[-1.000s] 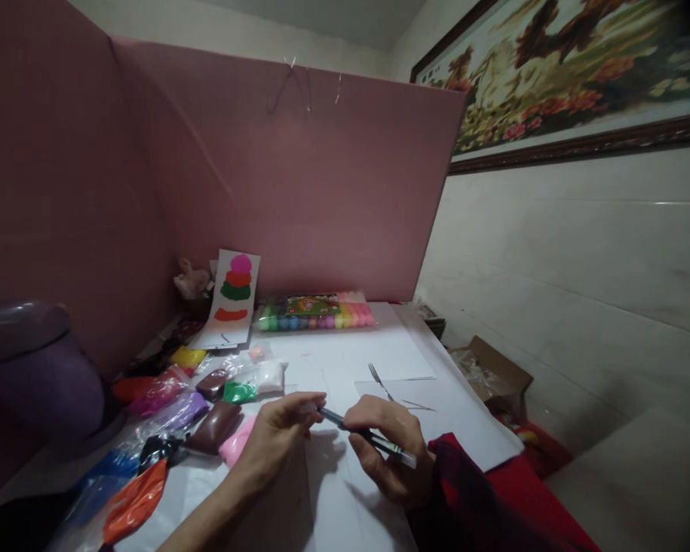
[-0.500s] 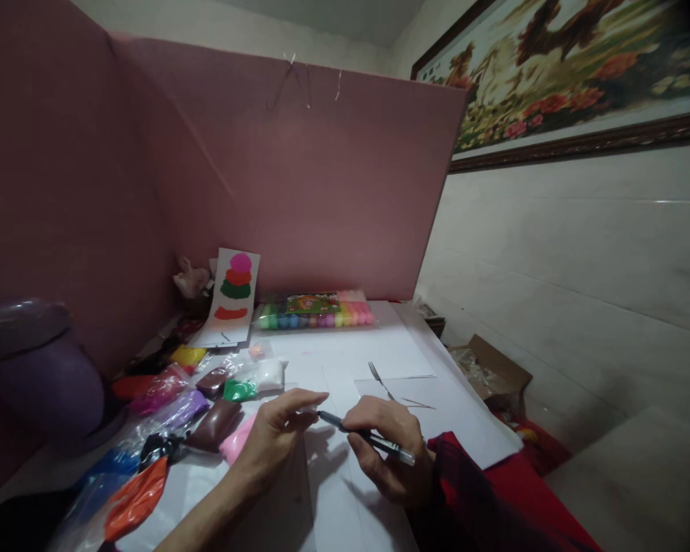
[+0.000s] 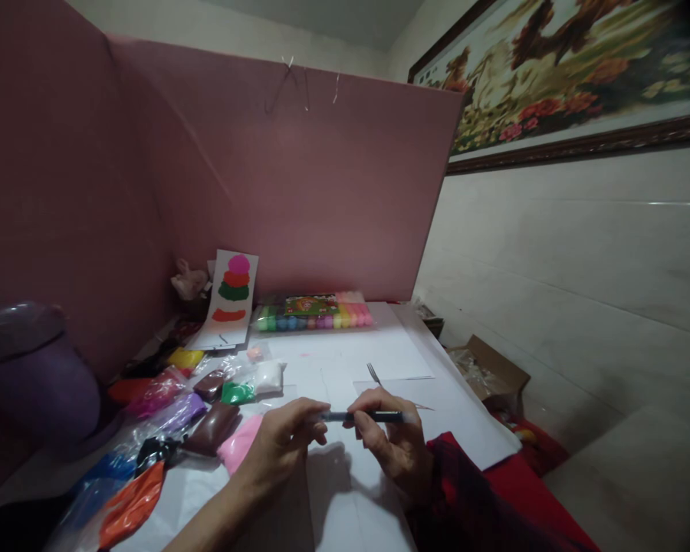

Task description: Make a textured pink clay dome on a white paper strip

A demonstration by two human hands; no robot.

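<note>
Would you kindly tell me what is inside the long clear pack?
The clear pack holds rounded pieces, running from green and blue at the left to yellow and pink at the right; its printed label hides whatever lies behind it.

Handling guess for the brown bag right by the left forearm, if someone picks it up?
The brown bag looks soft: its rounded, bulging sides suggest it would give when pinched. The glossy plastic film may be a bit slippery. It lies flat among other bags, so it's unlikely to roll, though it could drag a neighbour.
</note>
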